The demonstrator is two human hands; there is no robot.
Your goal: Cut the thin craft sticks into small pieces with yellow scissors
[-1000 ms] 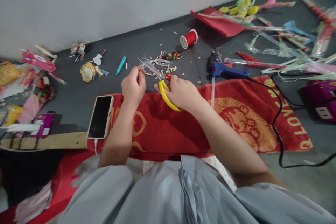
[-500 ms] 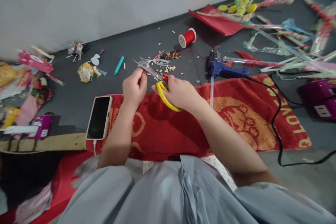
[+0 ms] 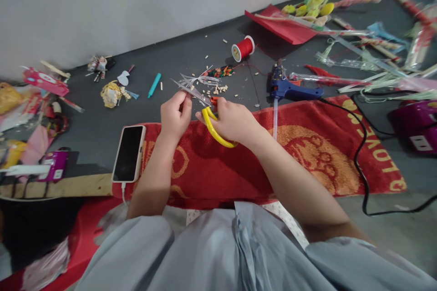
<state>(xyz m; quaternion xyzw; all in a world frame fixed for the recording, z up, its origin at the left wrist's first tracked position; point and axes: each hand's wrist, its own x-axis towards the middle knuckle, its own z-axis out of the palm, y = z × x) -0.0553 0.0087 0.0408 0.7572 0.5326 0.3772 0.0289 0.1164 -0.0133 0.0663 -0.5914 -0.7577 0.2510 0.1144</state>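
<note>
My right hand [image 3: 235, 120] grips a pair of scissors by its yellow handle [image 3: 218, 134]. The scissor blades [image 3: 193, 92] point to the upper left, across the fingertips of my left hand [image 3: 175, 116]. That hand is closed in a pinch beside the blades; what it holds is too small to make out. A small orange-red piece [image 3: 214, 99] shows by my right fingers. Just beyond the blades lie a bundle of thin white strips [image 3: 205, 80], several short pale bits [image 3: 221, 89] and a patterned red-and-green piece [image 3: 221, 72].
A red towel [image 3: 211, 173] lies under my forearms, with a phone [image 3: 129, 152] on its left end. Rightward rest a blue glue gun [image 3: 297, 91], its black cord [image 3: 357, 159] and a red thread spool [image 3: 243, 48]. A turquoise pen-like stick [image 3: 154, 85] lies left.
The scissor blades have shifted very slightly up and left, and the handle a little lower. Both hands stay in nearly the same place.
</note>
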